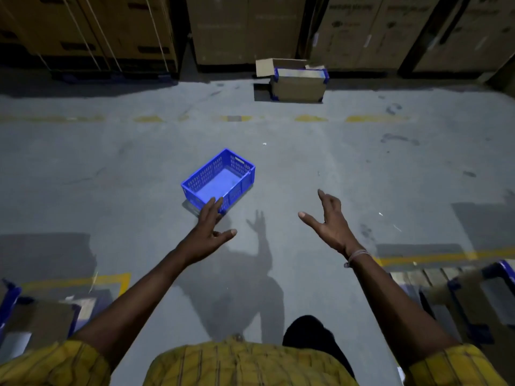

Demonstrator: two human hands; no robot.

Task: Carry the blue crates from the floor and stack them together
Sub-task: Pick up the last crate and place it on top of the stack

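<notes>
Yellow-lined boxes with blue edges sit at the far left [36, 316] on the grey concrete floor [111, 168] of a dim warehouse, where a person in a yellow striped shirt [237, 363] reaches forward with both arms. Left of centre, a single blue crate [218, 181] rests upright and at an angle on the floor, its perforated walls visible and its inside bare. The left hand [207, 232], fingers straight and spread, overlaps the crate's near corner in the head view; whether it touches cannot be told. The right hand [328, 221] hovers well apart from the crate, fingers loosely spread, gripping nothing, a thread band [358, 256] at the wrist. Beyond, a cardboard box with blue corners [298, 83] stands before tall stacked cartons [245, 29].
</notes>
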